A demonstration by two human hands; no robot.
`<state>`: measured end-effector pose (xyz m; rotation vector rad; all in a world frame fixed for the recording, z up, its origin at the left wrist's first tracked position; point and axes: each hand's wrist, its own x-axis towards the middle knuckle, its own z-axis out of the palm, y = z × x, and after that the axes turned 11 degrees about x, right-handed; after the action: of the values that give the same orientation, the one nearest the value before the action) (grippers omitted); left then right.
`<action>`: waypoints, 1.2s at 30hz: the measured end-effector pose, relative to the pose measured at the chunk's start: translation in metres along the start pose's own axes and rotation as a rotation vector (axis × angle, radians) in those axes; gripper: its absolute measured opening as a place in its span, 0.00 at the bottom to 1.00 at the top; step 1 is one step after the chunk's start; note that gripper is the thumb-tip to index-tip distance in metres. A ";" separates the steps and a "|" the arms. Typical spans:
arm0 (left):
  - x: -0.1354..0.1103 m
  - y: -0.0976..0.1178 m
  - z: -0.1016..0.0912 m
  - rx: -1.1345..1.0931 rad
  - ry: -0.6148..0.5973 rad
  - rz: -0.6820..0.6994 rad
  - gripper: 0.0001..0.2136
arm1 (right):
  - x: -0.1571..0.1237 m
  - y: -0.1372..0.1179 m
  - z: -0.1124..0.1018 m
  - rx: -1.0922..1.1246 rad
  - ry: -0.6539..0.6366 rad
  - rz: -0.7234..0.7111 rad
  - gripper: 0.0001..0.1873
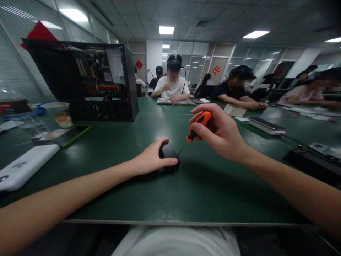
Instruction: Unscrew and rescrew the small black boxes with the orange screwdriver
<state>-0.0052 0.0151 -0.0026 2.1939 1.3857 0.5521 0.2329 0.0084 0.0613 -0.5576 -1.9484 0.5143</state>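
Observation:
A small black device (169,150) with a rounded top rests on the green table (128,199); I cannot make out its exact kind. My left hand (153,156) grips it from the left, thumb along the near side and fingers around the far side. In my right hand (217,131) is an orange and black screwdriver (201,122), held by its handle between thumb and fingers. Its thin shaft slants down to the left, and the tip meets the right side of the black device. The last fingers of my right hand are partly hidden behind the handle.
An open black computer case (106,115) stands at the back left. Nearer are a plastic cup (60,113), a green-edged phone (76,137) and a white power bank (29,167). On the right lie a thick dark-topped device (266,125) and black equipment (309,160). Several people sit beyond.

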 end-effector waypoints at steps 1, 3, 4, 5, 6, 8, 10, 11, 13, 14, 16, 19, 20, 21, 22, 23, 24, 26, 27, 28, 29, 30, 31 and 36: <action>0.000 0.000 0.000 -0.001 0.005 0.003 0.46 | 0.000 0.001 0.000 0.003 0.000 -0.002 0.13; -0.001 0.001 0.000 -0.006 0.014 0.009 0.45 | 0.000 0.002 0.000 0.007 -0.002 -0.013 0.13; -0.001 0.001 -0.001 -0.007 0.015 0.009 0.45 | -0.001 0.003 0.000 0.007 -0.003 -0.023 0.13; -0.001 0.002 -0.001 -0.005 0.014 0.007 0.45 | -0.001 0.003 0.000 0.007 -0.003 -0.031 0.13; -0.001 0.002 -0.001 -0.001 0.011 0.003 0.46 | -0.002 0.003 0.000 0.008 -0.001 -0.042 0.13; -0.001 0.002 -0.001 0.009 0.005 -0.002 0.46 | -0.002 0.004 -0.001 0.019 0.011 -0.066 0.14; -0.001 0.003 -0.001 0.012 0.004 0.001 0.46 | -0.002 0.003 -0.001 0.038 0.030 -0.075 0.14; -0.001 0.003 -0.001 0.012 0.005 0.001 0.46 | -0.002 0.002 -0.001 0.046 0.038 -0.071 0.15; -0.002 0.003 -0.001 0.011 0.008 -0.001 0.46 | -0.002 0.001 -0.001 0.051 0.036 -0.046 0.15; -0.002 0.003 -0.002 0.012 0.009 -0.003 0.46 | -0.002 0.001 -0.001 0.047 0.026 -0.034 0.15; -0.002 0.004 -0.002 0.012 0.008 -0.001 0.46 | -0.001 0.000 0.000 0.026 0.006 -0.021 0.15; -0.003 0.005 -0.002 0.013 0.002 0.000 0.45 | -0.001 0.000 0.000 -0.022 -0.004 -0.014 0.14; -0.003 0.005 -0.002 0.015 0.004 0.000 0.45 | -0.002 0.000 0.000 -0.030 0.000 -0.009 0.14; -0.003 0.005 -0.002 0.015 0.010 -0.001 0.45 | -0.002 0.000 0.000 -0.027 0.002 -0.007 0.14; -0.004 0.005 -0.001 0.016 0.017 -0.002 0.45 | -0.002 0.000 0.000 -0.015 0.004 -0.007 0.14; -0.004 0.005 -0.001 0.017 0.023 -0.003 0.45 | -0.003 0.000 0.001 0.002 0.007 -0.012 0.14; -0.004 0.004 -0.001 0.018 0.027 -0.005 0.45 | -0.003 0.000 0.001 0.021 0.006 -0.019 0.14; -0.004 0.004 0.000 0.025 0.030 -0.006 0.45 | -0.003 -0.001 0.003 0.049 -0.008 -0.041 0.14; -0.004 0.003 0.000 0.030 0.032 -0.005 0.45 | -0.002 -0.002 0.004 0.056 -0.020 -0.049 0.14; -0.004 0.003 0.000 0.035 0.033 -0.005 0.44 | 0.001 -0.003 0.005 0.059 -0.034 -0.055 0.14; -0.005 0.003 0.000 0.038 0.031 -0.001 0.44 | 0.004 -0.005 0.006 0.058 -0.049 -0.063 0.14; -0.005 0.003 0.000 0.040 0.026 0.007 0.44 | 0.009 -0.008 0.007 0.047 -0.064 -0.070 0.14; -0.006 0.003 0.000 0.037 0.019 0.020 0.43 | 0.014 -0.012 0.007 0.023 -0.082 -0.077 0.14; -0.011 0.006 -0.001 -0.021 -0.018 0.117 0.39 | 0.046 -0.029 0.015 -0.141 -0.266 -0.101 0.12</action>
<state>-0.0065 0.0033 0.0010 2.2687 1.2425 0.5840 0.1973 0.0102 0.1046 -0.4959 -2.2664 0.4054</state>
